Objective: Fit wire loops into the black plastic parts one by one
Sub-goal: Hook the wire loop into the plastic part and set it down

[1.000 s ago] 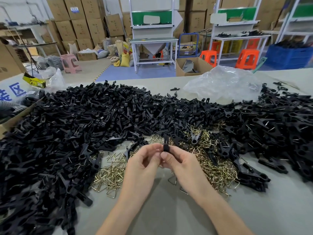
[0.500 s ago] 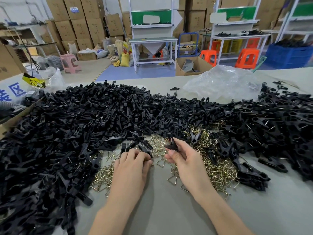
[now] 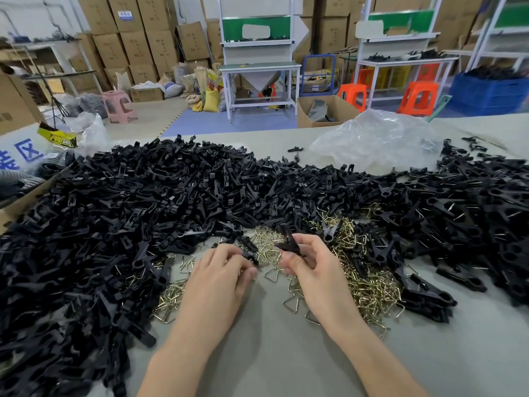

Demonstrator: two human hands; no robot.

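Note:
My right hand (image 3: 310,265) pinches one black plastic part (image 3: 287,242) between thumb and fingers, just above the brass-coloured wire loops (image 3: 369,285) heaped on the table. My left hand (image 3: 217,279) lies palm down to its left, fingers curled onto the loops beside a small black part (image 3: 250,255). Whether it holds anything is hidden under the fingers. A huge pile of loose black plastic parts (image 3: 137,213) covers the left and the middle.
More black parts, some with wire in them (image 3: 463,213), spread along the right. A crumpled clear plastic bag (image 3: 378,138) lies behind them. A cardboard box (image 3: 17,204) stands at the left edge. Bare grey table (image 3: 272,356) shows between my forearms.
One second ago both hands held a black part together, raised. They then parted: the left dropped onto the loops and has pulled back slightly, and the right keeps the black part.

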